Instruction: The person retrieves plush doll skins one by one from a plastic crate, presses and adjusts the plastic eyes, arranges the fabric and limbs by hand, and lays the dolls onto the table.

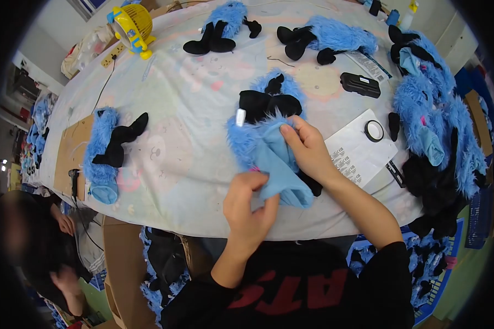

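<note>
Our left fingers and right fingers pinch blue cloth on a fluffy toy. A fan sits at our eleven o'clock.

A shaggy, bright-blue plush toy with black parts lies on the desk at the centre of the frame, its length running roughly from top to bottom. Two rounded black fabric pieces cross its upper half side by side, with a smaller black fabric piece above them. A small white label shows on its left edge. From the lower half, a smooth, light-blue cloth section spreads loose and creased toward the bottom of the frame, gripped near its top by the right hand; the left hand meets its lower left edge. A bit of pink shows beside the cloth, left of centre.
</note>
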Available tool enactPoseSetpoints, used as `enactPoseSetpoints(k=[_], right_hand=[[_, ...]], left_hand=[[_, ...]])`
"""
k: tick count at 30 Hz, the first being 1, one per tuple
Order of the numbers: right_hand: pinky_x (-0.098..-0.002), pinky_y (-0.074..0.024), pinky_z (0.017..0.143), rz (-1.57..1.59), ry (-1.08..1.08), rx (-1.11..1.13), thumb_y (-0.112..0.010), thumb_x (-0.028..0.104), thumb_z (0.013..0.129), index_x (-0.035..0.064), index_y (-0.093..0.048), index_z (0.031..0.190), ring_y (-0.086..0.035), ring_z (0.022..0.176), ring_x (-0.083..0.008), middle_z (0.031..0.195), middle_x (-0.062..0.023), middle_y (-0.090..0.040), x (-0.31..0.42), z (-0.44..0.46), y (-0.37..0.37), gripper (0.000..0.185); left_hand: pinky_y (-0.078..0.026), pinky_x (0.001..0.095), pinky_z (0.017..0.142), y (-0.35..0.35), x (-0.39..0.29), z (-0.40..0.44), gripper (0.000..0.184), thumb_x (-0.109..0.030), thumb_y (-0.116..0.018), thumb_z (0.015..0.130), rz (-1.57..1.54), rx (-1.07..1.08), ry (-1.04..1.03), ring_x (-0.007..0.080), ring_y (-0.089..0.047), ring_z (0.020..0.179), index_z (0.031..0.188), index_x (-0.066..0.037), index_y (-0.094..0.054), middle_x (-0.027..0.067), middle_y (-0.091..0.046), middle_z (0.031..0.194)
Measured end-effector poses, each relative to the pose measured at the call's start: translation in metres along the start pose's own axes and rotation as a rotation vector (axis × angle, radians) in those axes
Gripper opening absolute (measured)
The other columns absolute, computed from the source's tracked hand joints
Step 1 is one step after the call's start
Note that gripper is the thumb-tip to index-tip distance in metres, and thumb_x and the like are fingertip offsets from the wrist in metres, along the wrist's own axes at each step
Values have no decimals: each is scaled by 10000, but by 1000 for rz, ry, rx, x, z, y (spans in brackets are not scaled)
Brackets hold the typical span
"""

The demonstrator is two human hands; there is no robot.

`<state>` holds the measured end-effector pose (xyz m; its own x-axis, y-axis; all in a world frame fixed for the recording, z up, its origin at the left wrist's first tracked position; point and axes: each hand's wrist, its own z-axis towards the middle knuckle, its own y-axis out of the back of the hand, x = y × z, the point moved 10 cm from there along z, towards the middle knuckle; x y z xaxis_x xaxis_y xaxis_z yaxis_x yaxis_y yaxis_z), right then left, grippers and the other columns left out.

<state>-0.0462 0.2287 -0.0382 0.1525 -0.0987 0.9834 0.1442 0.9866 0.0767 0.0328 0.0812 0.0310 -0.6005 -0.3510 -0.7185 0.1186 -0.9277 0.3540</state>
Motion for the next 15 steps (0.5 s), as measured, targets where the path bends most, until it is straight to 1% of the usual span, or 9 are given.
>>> enactPoseSetpoints(k=[2,4,5,7,8,10,12,14,15], right_hand=[[-177,-309,475,0,-21,-1,-478,150,899,51,-494,790,-344,533,-51,632,24,-446,-4,-1,2,149],[-178,-335,486,65,-58,26,-478,153,901,47,-500,806,-376,544,-53,650,16,-469,-9,-1,-1,144],[-180,-360,498,128,-89,52,-479,155,902,43,-506,822,-407,555,-55,668,7,-493,-13,1,-3,140],[-182,-398,515,219,-137,91,-480,158,905,37,-516,847,-454,571,-58,696,-5,-528,-20,2,-6,139],[-182,-411,521,247,-153,104,-480,159,905,35,-519,855,-470,577,-59,705,-10,-539,-22,4,-6,139],[-199,-457,608,499,-250,140,-484,172,907,22,-524,924,-539,662,-86,787,-41,-580,-34,4,-8,156],[-215,-502,695,761,-348,174,-487,185,909,9,-529,993,-607,748,-112,869,-72,-621,-42,2,-13,199],[-217,-505,698,813,-386,199,-488,189,909,8,-527,1002,-610,752,-117,881,-73,-622,-42,3,-15,207],[-219,-507,701,857,-428,228,-490,193,908,7,-524,1011,-613,756,-122,893,-75,-623,-42,2,-18,215]], left_hand=[[-433,252,655,1,-15,-5,217,40,-626,679,-85,-9,-63,181,-517,714,883,16,-557,115,-583,890],[-451,241,627,-21,-32,-14,194,99,-591,676,-336,173,19,192,-555,699,855,22,-592,145,-621,940],[-451,241,627,-31,-36,-14,194,99,-591,676,-338,171,18,192,-555,699,855,22,-592,145,-621,940],[-464,249,640,-49,-66,-16,200,106,-566,675,-487,247,-219,206,-570,725,855,22,-595,159,-615,1009],[-463,260,649,-48,-64,-18,215,110,-554,672,-465,229,-243,216,-564,732,864,21,-589,155,-612,990],[-462,271,658,-42,-61,-22,230,115,-543,669,-441,219,-265,226,-558,739,874,20,-583,151,-609,971],[-452,289,687,-17,-40,-16,253,111,-538,670,-262,49,-147,230,-532,748,901,14,-567,131,-578,942],[-440,299,706,-3,-18,-9,247,103,-536,686,-126,-49,-69,221,-502,744,913,10,-553,102,-534,910],[-440,299,706,-2,-6,-6,247,103,-536,686,-124,-46,-72,221,-502,744,913,10,-553,102,-534,910]])
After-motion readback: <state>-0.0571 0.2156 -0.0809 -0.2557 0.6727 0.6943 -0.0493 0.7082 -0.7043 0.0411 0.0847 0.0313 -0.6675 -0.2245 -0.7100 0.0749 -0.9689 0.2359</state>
